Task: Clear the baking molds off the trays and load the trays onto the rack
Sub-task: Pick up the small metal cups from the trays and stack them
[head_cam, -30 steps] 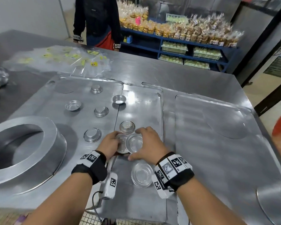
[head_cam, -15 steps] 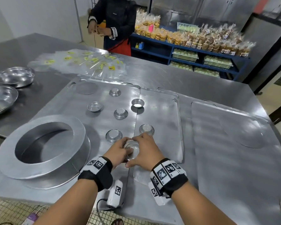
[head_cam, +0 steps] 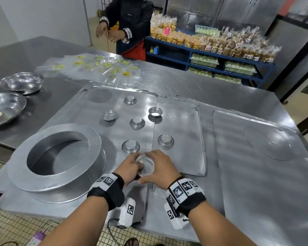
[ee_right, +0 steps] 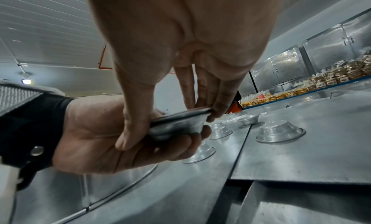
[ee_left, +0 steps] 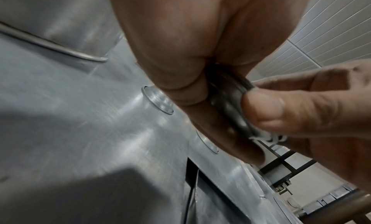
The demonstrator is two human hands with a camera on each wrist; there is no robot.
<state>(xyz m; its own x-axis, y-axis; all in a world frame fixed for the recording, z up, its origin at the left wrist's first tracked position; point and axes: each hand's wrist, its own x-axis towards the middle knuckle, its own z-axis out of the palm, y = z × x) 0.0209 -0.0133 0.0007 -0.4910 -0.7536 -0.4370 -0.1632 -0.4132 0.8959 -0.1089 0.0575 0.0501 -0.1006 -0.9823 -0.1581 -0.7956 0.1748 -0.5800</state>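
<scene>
A small nested stack of metal baking molds (head_cam: 145, 166) is held between both hands, just above the seam of two trays. My left hand (head_cam: 132, 166) cups it from below and the left; in the right wrist view its fingers curl under the stack (ee_right: 176, 124). My right hand (head_cam: 157, 166) pinches the stack's rim from above, thumb on the near side. Several loose molds lie on the left tray (head_cam: 89, 121), such as one (head_cam: 130, 147) just beyond my hands. One upside-down mold (head_cam: 165, 140) sits on the middle tray (head_cam: 183, 157). No rack is in view.
A large metal ring pan (head_cam: 57, 157) stands on the left tray's near corner. A third tray (head_cam: 256, 166) lies to the right. Two steel bowls (head_cam: 21, 82) sit far left. Plastic bags (head_cam: 96, 68) lie at the back, where another person (head_cam: 130, 23) stands.
Two molds that lay side by side under my hands are now one stack held in both hands. The mold near the middle tray's front is gone from there. The view has pulled back.
</scene>
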